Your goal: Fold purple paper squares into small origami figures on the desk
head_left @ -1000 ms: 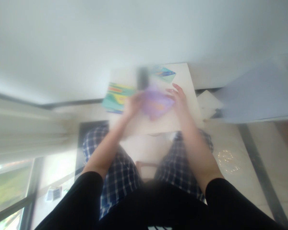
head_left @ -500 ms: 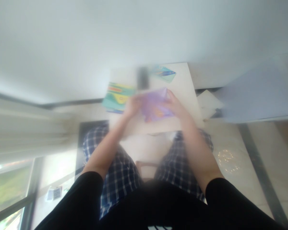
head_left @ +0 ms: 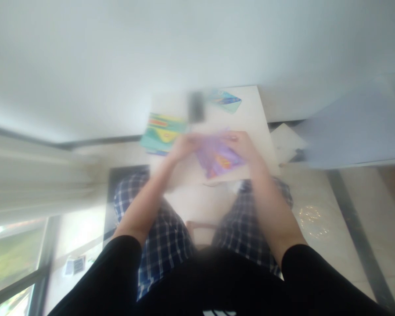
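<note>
A purple plastic packet [head_left: 219, 156] with orange and red markings hangs between my hands, just above the small white table [head_left: 181, 171]. My left hand [head_left: 186, 145] is closed on its upper left edge. At the upper right edge my right hand [head_left: 240, 142] grips it with curled fingers. The view is hazy, so the exact finger positions and the packet's print are blurred. Close to my left hand lies a green and yellow flat pack [head_left: 163, 131].
A blurred dark object [head_left: 196, 107] is at the table's far side, beside a light blue and green packet [head_left: 228, 101]. The wall [head_left: 197, 44] rises right behind the table. To the right are a white piece [head_left: 286, 140] and a large pale panel [head_left: 355, 127].
The packet's upper edge has come down and its lower part sits nearer to me and slightly right. My right hand has closed more and lowered at the upper edge; both hands still hold it.
</note>
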{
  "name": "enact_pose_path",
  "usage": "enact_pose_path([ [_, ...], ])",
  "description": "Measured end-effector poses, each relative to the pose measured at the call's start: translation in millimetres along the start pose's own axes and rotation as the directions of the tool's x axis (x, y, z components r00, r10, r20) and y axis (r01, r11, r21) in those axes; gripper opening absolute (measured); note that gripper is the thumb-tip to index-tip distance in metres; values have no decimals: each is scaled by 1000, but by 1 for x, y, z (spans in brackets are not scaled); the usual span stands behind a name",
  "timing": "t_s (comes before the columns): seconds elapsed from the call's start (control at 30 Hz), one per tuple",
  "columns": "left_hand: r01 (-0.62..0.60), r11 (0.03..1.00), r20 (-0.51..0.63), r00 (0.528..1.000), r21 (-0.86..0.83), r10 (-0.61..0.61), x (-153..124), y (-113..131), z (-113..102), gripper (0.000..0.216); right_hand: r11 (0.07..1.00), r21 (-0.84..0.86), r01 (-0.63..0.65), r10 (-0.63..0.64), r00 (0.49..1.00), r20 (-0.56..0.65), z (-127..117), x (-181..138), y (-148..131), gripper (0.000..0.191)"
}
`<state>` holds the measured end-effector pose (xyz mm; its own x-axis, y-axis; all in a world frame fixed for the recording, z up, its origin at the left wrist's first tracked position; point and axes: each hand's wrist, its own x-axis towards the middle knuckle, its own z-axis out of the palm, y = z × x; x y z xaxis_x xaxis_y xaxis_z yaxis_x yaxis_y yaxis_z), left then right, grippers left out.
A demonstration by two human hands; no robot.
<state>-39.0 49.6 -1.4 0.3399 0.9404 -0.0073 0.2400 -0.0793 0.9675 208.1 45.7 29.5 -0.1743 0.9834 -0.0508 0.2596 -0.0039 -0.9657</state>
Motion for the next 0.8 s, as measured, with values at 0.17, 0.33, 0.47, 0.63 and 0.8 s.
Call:
enact_pose_path([
  [0.17, 4, 1000, -44, 999, -7, -5, 2, -6, 1, 38, 998, 62, -7, 8, 1000, -6, 1, -2, -2, 26],
  [0.33, 7, 999, 8, 1000, 50, -7, 0, -6, -3, 31, 999, 52, -10, 2, 990, 143, -5, -4, -7, 33],
  [0.47, -48, 998, 91, 995, 42, 44, -1, -11, -11, 28, 1000, 15, 11, -14, 976, 216, -9, -4, -8, 30],
  [0.63, -83, 996, 109, 991, 29, 80, -1, -11, -15, 28, 999, -37, 13, -4, 974, 228, -9, -4, -9, 32],
  [0.8, -66, 998, 194, 979, 12, 63, -5, 5, -15, 31, 995, -97, 17, 15, 946, 324, -13, -4, -10, 29],
])
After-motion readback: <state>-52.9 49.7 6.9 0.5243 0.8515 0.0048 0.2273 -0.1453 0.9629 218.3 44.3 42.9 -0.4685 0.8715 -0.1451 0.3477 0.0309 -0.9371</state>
